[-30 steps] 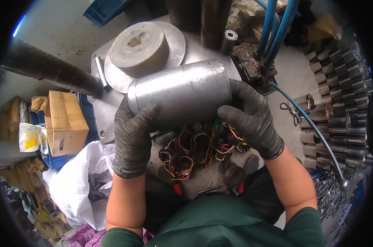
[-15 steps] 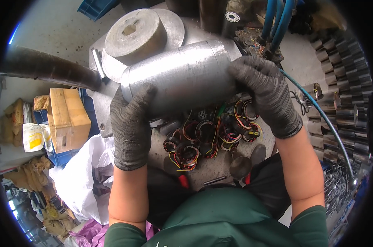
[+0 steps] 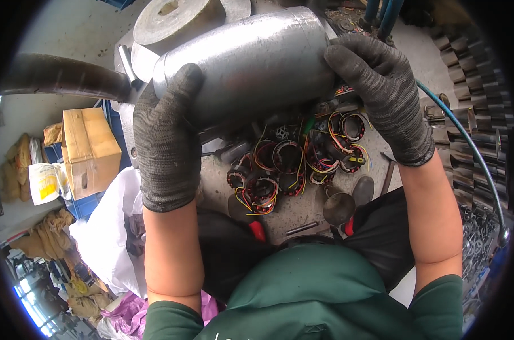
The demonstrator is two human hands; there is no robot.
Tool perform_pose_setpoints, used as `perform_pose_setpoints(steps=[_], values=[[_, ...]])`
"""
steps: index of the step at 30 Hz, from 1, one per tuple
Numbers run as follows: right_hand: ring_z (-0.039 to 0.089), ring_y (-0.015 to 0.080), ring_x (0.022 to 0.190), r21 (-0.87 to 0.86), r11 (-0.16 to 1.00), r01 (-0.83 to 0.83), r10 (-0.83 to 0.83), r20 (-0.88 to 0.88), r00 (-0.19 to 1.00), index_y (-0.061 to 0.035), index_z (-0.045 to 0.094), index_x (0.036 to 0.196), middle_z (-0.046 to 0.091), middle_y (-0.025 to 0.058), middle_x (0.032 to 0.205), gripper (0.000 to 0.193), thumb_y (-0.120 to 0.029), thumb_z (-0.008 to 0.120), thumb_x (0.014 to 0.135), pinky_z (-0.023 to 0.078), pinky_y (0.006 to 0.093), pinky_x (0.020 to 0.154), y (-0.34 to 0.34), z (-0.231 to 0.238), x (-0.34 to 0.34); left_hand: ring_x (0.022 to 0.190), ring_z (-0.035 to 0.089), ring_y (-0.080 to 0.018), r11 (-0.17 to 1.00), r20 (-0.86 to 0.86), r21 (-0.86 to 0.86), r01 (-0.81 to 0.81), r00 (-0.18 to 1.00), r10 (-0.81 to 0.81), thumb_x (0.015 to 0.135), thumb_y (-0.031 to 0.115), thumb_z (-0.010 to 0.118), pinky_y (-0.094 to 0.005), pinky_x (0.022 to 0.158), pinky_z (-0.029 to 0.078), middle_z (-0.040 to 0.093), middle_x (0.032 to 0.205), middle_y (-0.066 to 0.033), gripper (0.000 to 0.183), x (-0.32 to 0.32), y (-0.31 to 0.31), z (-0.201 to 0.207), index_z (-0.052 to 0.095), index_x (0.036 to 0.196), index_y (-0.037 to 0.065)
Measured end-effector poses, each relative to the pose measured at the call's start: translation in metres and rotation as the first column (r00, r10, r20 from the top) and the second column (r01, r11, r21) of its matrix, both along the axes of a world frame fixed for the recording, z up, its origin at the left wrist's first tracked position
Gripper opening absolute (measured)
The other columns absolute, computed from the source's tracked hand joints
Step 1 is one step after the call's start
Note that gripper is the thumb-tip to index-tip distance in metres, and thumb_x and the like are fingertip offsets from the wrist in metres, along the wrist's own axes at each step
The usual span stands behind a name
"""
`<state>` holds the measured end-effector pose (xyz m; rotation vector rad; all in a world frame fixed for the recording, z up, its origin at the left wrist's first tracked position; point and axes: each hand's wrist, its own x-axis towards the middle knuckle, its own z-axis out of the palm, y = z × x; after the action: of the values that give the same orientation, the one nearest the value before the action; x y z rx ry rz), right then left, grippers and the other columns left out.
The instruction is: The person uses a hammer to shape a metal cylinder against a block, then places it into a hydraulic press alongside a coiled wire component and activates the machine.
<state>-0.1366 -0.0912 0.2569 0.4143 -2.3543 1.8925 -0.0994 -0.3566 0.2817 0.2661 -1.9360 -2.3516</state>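
Grey floor (image 3: 92, 34) and a metal plate (image 3: 125, 113) back the work, and in front of the plate's near edge a large silver metal cylinder (image 3: 248, 62) is held up in both gloved hands. Its long axis runs across the person's body, from one hand to the other, with the right end tilted a little farther away than the left. Neither hand is clearly the nearer, since each is at its own end. The left hand (image 3: 169, 136) grips the left end, its thumb laid along the side facing the person and its fingers hidden beneath; the right hand (image 3: 381, 90) is closed about the right end, its thumb on the rim and the other fingers passing behind. Whether the underside touches the plate cannot be seen. Just beyond the cylinder, toward the plate's far edge, sits a thick round disc (image 3: 180, 25), with a short tube (image 3: 128, 65) beside it near the left edge. Nearer the person, below the cylinder, wire-wound rings (image 3: 289, 157) crowd the floor between the forearms. Farther out, a cardboard box (image 3: 92, 150) and a white sack (image 3: 112, 232) are on the left; a blue hose (image 3: 466, 133) and rows of metal sleeves (image 3: 492, 150) are on the right.
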Motion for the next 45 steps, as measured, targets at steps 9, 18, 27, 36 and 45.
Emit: perform_pose_setpoints(steps=[9,18,27,36,45], values=[[0.064,0.0098,0.076,0.034,0.998,-0.058,0.059,-0.048,0.997,-0.001,0.074,0.11,0.07,0.0026,0.084,0.026,-0.019,0.078,0.092,0.054,0.0271,0.07,0.01,-0.016,0.009,0.1,0.066,-0.0206,0.996,-0.016,-0.076,-0.046,0.999,0.045,0.09,0.037,0.078,-0.0333,0.092,0.053,0.069,0.107,-0.0104,0.052,0.0,0.006,-0.005,0.063,0.122,-0.001],[0.062,0.0109,0.081,0.103,0.986,-0.131,0.143,-0.109,0.984,-0.0002,0.072,0.103,0.068,0.0035,0.084,0.023,-0.022,0.073,0.095,0.053,0.03,0.075,0.005,-0.006,0.009,0.095,0.064,-0.017,0.969,-0.183,-0.212,-0.126,0.979,0.087,0.098,0.045,0.07,-0.0332,0.087,0.054,0.068,0.108,-0.0111,0.058,0.003,0.007,-0.024,0.059,0.124,-0.005],[0.067,0.0146,0.086,0.051,0.998,0.045,-0.047,0.042,0.998,0.0021,0.072,0.112,0.075,0.0095,0.093,0.044,-0.04,0.068,0.099,0.055,0.0321,0.082,-0.021,0.013,-0.01,0.1,0.071,-0.0307,0.971,0.064,0.215,0.101,0.991,-0.117,0.092,0.026,0.07,-0.0418,0.082,0.064,0.066,0.117,-0.0197,0.053,0.001,-0.004,0.007,0.053,0.132,-0.004],[0.067,0.0119,0.089,-0.066,0.997,-0.047,0.056,0.141,0.988,0.0004,0.074,0.115,0.075,0.0058,0.096,0.038,-0.032,0.076,0.095,0.054,0.0304,0.084,-0.009,0.011,-0.003,0.095,0.071,-0.0251,0.997,0.018,0.056,0.062,0.998,-0.063,0.087,0.016,0.076,-0.0398,0.077,0.064,0.069,0.109,-0.0124,0.046,-0.002,-0.009,-0.007,0.058,0.127,0.002],[0.067,0.014,0.094,0.051,0.984,-0.173,0.175,-0.043,0.984,0.0026,0.071,0.113,0.075,0.0087,0.101,0.042,-0.029,0.082,0.088,0.055,0.0325,0.086,-0.006,0.001,0.005,0.096,0.071,-0.0287,0.993,-0.004,0.111,0.041,0.999,-0.041,0.09,0.016,0.073,-0.0392,0.079,0.064,0.069,0.11,-0.0146,0.043,-0.001,-0.003,-0.001,0.059,0.127,0.0]])
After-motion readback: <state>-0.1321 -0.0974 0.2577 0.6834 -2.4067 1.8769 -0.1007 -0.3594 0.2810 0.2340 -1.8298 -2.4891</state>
